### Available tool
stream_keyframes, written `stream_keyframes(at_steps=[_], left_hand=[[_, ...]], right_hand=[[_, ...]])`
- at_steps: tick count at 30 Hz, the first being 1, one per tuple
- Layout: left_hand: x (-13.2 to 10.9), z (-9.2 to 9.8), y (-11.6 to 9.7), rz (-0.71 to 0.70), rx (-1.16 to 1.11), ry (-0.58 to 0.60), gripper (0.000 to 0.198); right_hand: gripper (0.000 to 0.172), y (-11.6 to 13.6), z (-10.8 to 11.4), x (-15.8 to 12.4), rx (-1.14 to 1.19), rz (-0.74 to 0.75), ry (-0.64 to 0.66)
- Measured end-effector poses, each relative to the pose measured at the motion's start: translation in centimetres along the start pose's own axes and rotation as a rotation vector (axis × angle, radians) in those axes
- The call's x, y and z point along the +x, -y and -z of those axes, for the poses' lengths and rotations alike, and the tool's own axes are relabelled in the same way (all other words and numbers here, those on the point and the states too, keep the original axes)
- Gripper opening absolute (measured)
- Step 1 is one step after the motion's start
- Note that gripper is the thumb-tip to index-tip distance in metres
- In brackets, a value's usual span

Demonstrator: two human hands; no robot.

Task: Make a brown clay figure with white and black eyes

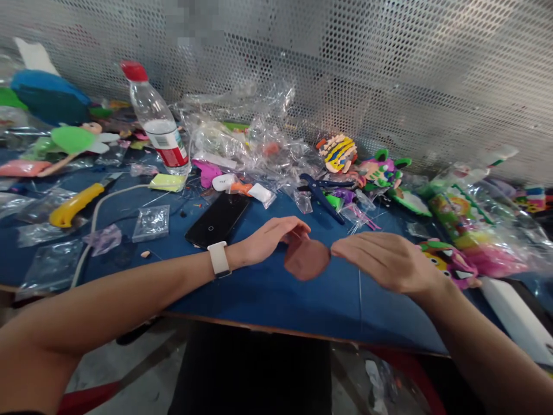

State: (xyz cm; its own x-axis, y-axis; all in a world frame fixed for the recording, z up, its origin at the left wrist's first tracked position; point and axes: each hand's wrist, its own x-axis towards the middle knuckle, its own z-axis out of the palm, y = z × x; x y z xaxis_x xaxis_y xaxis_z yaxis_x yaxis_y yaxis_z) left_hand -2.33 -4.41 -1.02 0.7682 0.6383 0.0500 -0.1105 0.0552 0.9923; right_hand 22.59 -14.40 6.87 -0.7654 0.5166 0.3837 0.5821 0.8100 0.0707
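A perforated metal panel is seen behind the blue desk. Clear plastic wrappers are heaped at the back, with a red-capped bottle stood at their left. The right hand is held flat, fingers straight, nothing grasped. The left hand is arched, fingers bent over a flat brown piece; grip cannot be determined. A black phone is laid beside the left wrist. The brown piece is located between both hands, near the right fingertips.
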Motion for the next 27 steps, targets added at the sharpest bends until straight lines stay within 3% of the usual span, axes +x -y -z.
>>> stream_keyframes(at_steps=[3, 4, 6, 9, 13, 17, 22, 27], left_hand=[[0.0, -0.6, 0.8, 0.129, -0.305, -0.075, 0.051], [0.0, -0.6, 0.9, 0.158, -0.341, -0.072, 0.049], [-0.1, -0.7, 0.9, 0.151, -0.344, -0.190, 0.041], [-0.3, -0.5, 0.2, 0.101, -0.158, -0.242, 0.032], [-0.6, -0.5, -0.8, 0.015, 0.160, -0.167, 0.033], [-0.6, -0.3, -0.8, -0.012, 0.228, -0.178, 0.034], [-0.4, 0.2, -0.5, -0.073, 0.285, -0.232, 0.031], [-0.6, 0.0, -0.8, -0.082, 0.279, -0.210, 0.029]], right_hand=[[0.024, -1.7, -1.8, -0.2, -0.160, 0.130, -0.228], [0.026, -1.9, -2.6, -0.4, -0.163, 0.139, -0.245], [0.025, -1.8, -4.3, -0.6, -0.126, 0.192, -0.253], [0.025, -0.7, -6.4, -0.7, -0.026, 0.220, -0.178], [0.014, 0.3, -7.9, -0.5, 0.075, 0.103, -0.228], [0.003, -0.1, -8.0, -0.7, 0.219, -0.135, -0.267], [0.021, -0.5, -7.9, -0.9, 0.488, -0.523, -0.172], [0.075, 0.2, -8.6, -1.2, 0.576, -0.576, -0.163]])
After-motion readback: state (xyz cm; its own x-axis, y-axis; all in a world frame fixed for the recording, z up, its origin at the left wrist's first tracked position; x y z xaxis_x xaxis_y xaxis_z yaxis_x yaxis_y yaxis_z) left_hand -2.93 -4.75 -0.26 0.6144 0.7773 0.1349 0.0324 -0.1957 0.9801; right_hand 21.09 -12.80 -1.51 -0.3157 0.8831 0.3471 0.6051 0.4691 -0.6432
